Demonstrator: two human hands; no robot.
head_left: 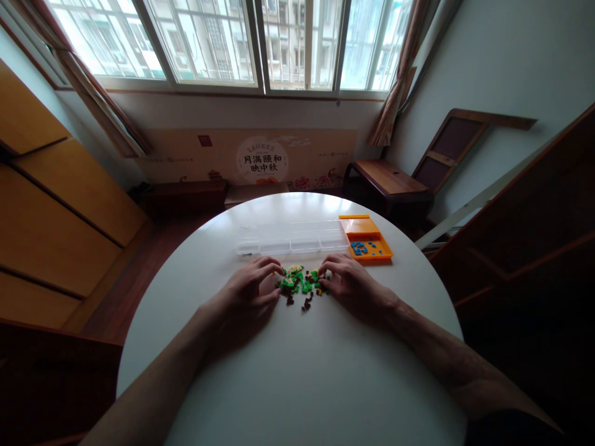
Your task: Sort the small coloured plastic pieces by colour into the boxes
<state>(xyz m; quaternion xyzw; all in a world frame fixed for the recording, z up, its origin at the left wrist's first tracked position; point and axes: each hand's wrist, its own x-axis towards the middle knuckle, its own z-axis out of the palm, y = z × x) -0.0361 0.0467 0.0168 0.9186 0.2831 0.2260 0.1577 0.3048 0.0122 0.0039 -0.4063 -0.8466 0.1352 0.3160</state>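
Note:
A loose pile of small building bricks (303,282), green, dark brown and pale yellow, lies on the white round table (297,371). My left hand (253,282) rests at the pile's left edge, thumb and fingers apart in a curve, tips touching the outer bricks. From the right, my right hand (346,279) reaches the other edge with bent fingers, the thumb apart from the forefinger. No brick shows clearly gripped in either hand, though the right fingertips partly cover some bricks. Several dark brown bricks (307,303) lie apart at the near side.
Behind the pile lies a clear plastic divided tray (290,238). Joined or touching at its right is an orange tray (383,248) with several small blue bricks (359,248). A wooden bench (388,176) stands beyond the table, below the window.

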